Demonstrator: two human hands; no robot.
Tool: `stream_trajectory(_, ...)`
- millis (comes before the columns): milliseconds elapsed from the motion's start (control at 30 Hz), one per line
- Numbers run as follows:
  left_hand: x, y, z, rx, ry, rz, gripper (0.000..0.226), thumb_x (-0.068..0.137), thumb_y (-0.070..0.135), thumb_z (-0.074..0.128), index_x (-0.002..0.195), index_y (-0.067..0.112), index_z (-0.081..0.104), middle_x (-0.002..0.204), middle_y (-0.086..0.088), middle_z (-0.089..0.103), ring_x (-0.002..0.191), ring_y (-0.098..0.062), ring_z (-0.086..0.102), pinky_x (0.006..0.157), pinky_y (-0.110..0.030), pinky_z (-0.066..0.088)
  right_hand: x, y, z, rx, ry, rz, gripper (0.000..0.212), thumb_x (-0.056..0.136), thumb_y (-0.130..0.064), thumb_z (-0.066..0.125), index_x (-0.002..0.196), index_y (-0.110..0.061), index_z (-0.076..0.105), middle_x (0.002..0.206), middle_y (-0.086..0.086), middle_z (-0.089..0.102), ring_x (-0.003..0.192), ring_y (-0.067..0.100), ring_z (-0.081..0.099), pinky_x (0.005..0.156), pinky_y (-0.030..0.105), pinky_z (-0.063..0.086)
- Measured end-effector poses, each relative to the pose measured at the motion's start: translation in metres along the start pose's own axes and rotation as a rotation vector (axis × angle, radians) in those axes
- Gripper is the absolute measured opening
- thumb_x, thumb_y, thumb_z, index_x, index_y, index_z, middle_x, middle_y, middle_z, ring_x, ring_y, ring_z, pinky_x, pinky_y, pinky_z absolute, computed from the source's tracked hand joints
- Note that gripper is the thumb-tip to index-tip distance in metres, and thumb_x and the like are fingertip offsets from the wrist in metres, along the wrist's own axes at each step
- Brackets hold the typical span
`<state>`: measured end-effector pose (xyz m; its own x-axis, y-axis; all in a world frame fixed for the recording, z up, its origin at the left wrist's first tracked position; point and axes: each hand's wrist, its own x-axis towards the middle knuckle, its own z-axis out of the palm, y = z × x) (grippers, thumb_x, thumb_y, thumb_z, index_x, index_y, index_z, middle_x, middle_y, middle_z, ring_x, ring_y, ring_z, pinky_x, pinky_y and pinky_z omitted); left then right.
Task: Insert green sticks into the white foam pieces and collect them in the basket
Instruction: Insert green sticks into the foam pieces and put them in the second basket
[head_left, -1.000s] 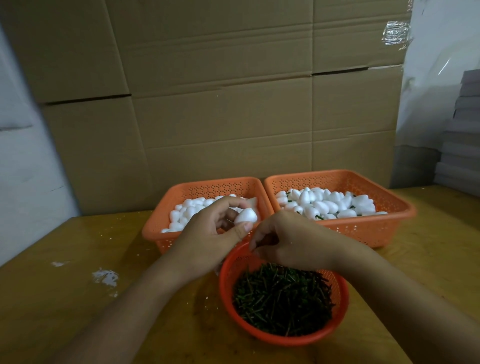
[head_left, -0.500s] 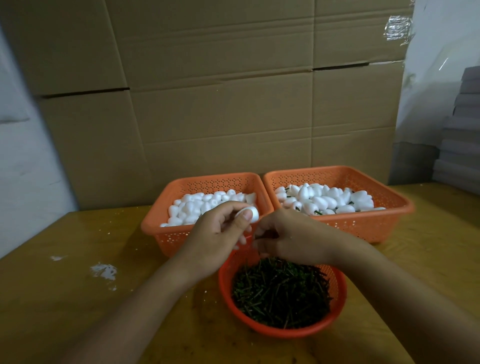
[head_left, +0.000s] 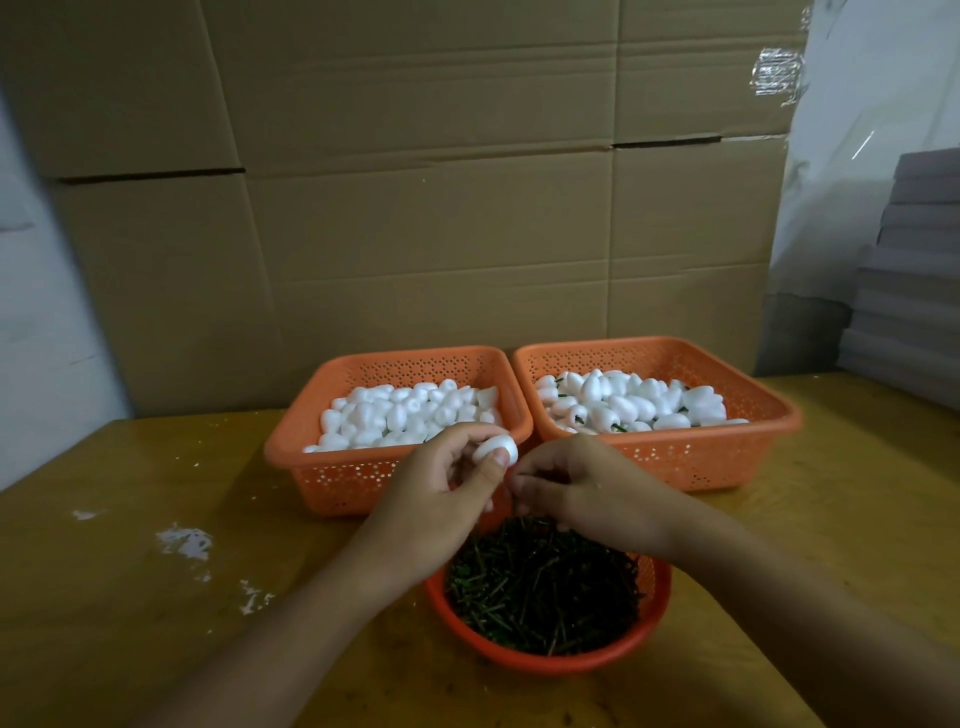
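My left hand (head_left: 441, 483) pinches a white foam piece (head_left: 498, 448) between thumb and fingers, just above the far rim of a round orange basket (head_left: 545, 662) heaped with green sticks (head_left: 540, 587). My right hand (head_left: 576, 483) has its fingertips curled together right next to the foam piece; a thin green stick seems pinched there, mostly hidden. Behind the hands stand two rectangular orange baskets: the left basket (head_left: 332, 478) holds plain foam pieces, the right basket (head_left: 727, 457) holds foam pieces with green sticks showing.
Everything stands on a yellowish wooden table (head_left: 130, 623) with white foam crumbs (head_left: 184, 540) on its left part. A wall of cardboard boxes (head_left: 441, 208) rises behind the baskets. Grey stacked sheets (head_left: 914, 291) sit at the far right.
My left hand has turned the foam piece and brought it lower toward my right hand. My right fingertips have closed in on it until both hands nearly touch.
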<state>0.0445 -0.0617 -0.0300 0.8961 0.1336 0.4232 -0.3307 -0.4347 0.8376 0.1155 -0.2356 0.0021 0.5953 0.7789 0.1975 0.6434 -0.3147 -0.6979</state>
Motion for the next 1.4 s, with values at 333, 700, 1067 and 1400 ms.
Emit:
stream_trajectory(333,-0.010,0.002,0.003,0.108,0.017,0.064,0.026,0.093,0.048,0.058,0.118,0.043,0.063,0.109,0.020,0.070,0.103,-0.004,0.067,0.083,-0.036,0.060,-0.025,0.010,0.003,0.267,0.375,0.035,0.014,0.095,-0.011,0.062,0.095,-0.017,0.075,0.085,0.009,0.073,0.083,0.028,0.068,0.079,0.042,0.053)
stream_trajectory(700,-0.011,0.003,0.004,0.099,-0.061,0.024,0.016,0.094,0.024,0.070,0.106,0.033,0.064,0.095,0.010,0.073,0.090,-0.004,0.068,0.072,-0.015,0.049,-0.034,0.015,0.006,0.531,0.459,0.024,0.008,0.092,-0.002,0.065,0.088,-0.001,0.071,0.078,0.011,0.075,0.068,0.011,0.066,0.055,0.020,0.050)
stream_trajectory(1067,-0.012,0.004,0.003,0.090,-0.089,0.015,0.022,0.094,0.031,0.068,0.109,0.044,0.059,0.105,0.015,0.071,0.098,-0.007,0.067,0.078,-0.022,0.052,-0.034,0.015,0.007,0.527,0.480,0.045,0.013,0.094,-0.007,0.062,0.089,-0.003,0.073,0.077,0.009,0.075,0.067,0.011,0.063,0.052,0.019,0.048)
stream_trajectory(1400,-0.012,0.004,0.003,0.099,-0.107,0.024,0.027,0.090,0.028,0.074,0.112,0.043,0.067,0.107,0.014,0.072,0.098,-0.013,0.068,0.083,-0.042,0.055,-0.034,0.015,0.008,0.502,0.477,0.042,0.012,0.093,-0.007,0.064,0.085,-0.005,0.074,0.072,0.004,0.075,0.062,0.004,0.063,0.052,0.014,0.046)
